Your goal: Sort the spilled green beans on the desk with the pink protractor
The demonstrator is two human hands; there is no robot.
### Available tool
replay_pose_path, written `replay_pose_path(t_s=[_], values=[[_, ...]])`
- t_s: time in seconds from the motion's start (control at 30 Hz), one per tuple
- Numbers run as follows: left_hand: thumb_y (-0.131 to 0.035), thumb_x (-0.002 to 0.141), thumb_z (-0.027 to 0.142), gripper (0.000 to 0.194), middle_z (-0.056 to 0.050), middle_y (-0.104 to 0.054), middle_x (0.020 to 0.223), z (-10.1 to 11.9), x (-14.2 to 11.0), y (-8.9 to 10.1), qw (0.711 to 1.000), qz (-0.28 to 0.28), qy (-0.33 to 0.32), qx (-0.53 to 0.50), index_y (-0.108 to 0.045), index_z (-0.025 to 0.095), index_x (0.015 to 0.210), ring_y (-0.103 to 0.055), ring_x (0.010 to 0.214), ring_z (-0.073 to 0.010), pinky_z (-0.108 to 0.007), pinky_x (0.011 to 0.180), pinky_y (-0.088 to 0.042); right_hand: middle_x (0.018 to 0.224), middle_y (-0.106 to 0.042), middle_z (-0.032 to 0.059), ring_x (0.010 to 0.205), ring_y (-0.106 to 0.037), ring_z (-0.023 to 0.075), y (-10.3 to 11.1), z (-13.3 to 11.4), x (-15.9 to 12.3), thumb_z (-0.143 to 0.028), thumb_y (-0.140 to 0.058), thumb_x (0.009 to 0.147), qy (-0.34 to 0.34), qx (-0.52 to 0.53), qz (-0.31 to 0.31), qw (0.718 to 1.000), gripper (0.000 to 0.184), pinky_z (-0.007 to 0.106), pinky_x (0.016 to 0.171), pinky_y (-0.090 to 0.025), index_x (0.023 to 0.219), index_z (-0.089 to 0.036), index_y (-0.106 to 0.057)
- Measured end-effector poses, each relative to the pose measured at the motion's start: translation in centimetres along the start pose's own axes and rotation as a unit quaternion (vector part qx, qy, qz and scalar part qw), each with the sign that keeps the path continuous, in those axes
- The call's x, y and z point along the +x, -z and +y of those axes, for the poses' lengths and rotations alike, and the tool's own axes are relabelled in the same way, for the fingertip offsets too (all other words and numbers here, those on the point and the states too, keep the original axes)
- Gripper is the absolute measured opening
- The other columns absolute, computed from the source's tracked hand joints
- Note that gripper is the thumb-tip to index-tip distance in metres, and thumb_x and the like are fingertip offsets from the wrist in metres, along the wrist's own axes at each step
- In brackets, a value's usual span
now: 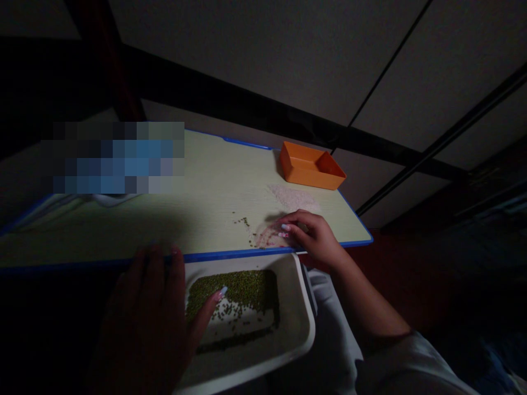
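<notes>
My left hand (148, 312) grips the left rim of a white tray (296, 329) held below the table's near edge, thumb inside over green mung beans (239, 293). My right hand (313, 236) rests on the pale tabletop (197, 186) near its front edge, fingers curled and pressed down on a small heap of pinkish-white grains (267, 237). A few loose green beans (244, 221) lie just left of those fingers. A wider spread of pale grains (294, 196) sits behind the right hand.
An orange plastic box (310, 165) stands empty at the table's far right corner. The table has a blue edge (230, 254). A blurred patch covers the far left, with a white object (111, 198) under it. Dark floor surrounds the table.
</notes>
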State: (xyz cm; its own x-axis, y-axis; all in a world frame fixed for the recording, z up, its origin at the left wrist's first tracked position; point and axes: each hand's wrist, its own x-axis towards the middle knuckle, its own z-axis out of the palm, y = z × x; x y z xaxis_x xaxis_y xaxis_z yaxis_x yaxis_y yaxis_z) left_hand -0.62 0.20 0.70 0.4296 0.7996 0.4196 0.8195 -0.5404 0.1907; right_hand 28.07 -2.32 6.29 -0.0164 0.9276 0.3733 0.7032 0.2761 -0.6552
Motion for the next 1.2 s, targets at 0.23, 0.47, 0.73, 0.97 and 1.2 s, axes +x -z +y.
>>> replay_pose_path(t_s=[0.23, 0.47, 0.73, 0.97, 1.2], values=[[-0.037, 0.077, 0.059, 0.091, -0.026, -0.029, 0.147, 0.0, 0.1, -0.3, 1.000, 0.005, -0.002, 0.001, -0.002, 0.011, 0.147, -0.022, 0.139, -0.0461, -0.064, 0.105, -0.031, 0.096, -0.070, 0.0054, 0.089, -0.064, 0.0161, 0.0, -0.1, -0.1, -0.022, -0.055, 0.089, -0.009, 0.009, -0.009, 1.000, 0.017, 0.033, 0.080, -0.049, 0.100, -0.021, -0.068], [-0.038, 0.078, 0.058, 0.090, -0.022, -0.026, 0.151, -0.1, -0.1, -0.1, 1.000, 0.019, -0.005, -0.011, 0.000, 0.016, 0.147, -0.022, 0.140, -0.0446, -0.065, 0.105, -0.032, 0.095, -0.071, 0.0054, 0.089, -0.063, 0.0167, 0.1, -0.1, -0.2, -0.023, -0.057, 0.088, 0.002, -0.010, 0.017, 1.000, 0.015, 0.034, 0.079, -0.049, 0.099, -0.021, -0.068], [-0.041, 0.078, 0.056, 0.090, -0.023, -0.024, 0.152, 0.1, -0.1, 0.0, 1.000, 0.008, -0.008, -0.010, 0.003, 0.018, 0.147, -0.020, 0.140, -0.0451, -0.065, 0.105, -0.031, 0.093, -0.070, 0.0055, 0.087, -0.063, 0.0170, -0.6, -1.0, 0.0, -0.024, -0.056, 0.088, -0.003, -0.013, 0.014, 1.000, 0.016, 0.035, 0.078, -0.049, 0.100, -0.022, -0.068], [-0.040, 0.077, 0.057, 0.090, -0.028, -0.028, 0.147, 0.0, 0.0, 0.0, 1.000, 0.001, -0.008, 0.001, -0.004, 0.012, 0.146, -0.023, 0.138, -0.0482, -0.065, 0.104, -0.032, 0.092, -0.071, 0.0049, 0.085, -0.064, 0.0162, -0.5, -0.8, 0.0, -0.023, -0.057, 0.088, -0.005, 0.008, 0.010, 1.000, 0.016, 0.033, 0.076, -0.050, 0.099, -0.022, -0.069], [-0.041, 0.077, 0.056, 0.090, -0.024, -0.025, 0.150, 0.0, -0.1, 0.0, 1.000, 0.004, -0.002, -0.009, 0.002, 0.018, 0.146, -0.022, 0.139, -0.0461, -0.065, 0.106, -0.031, 0.096, -0.072, 0.0053, 0.090, -0.063, 0.0176, -1.0, -0.7, 0.2, -0.023, -0.055, 0.089, 0.012, -0.035, 0.032, 0.999, 0.018, 0.035, 0.079, -0.049, 0.101, -0.022, -0.068]])
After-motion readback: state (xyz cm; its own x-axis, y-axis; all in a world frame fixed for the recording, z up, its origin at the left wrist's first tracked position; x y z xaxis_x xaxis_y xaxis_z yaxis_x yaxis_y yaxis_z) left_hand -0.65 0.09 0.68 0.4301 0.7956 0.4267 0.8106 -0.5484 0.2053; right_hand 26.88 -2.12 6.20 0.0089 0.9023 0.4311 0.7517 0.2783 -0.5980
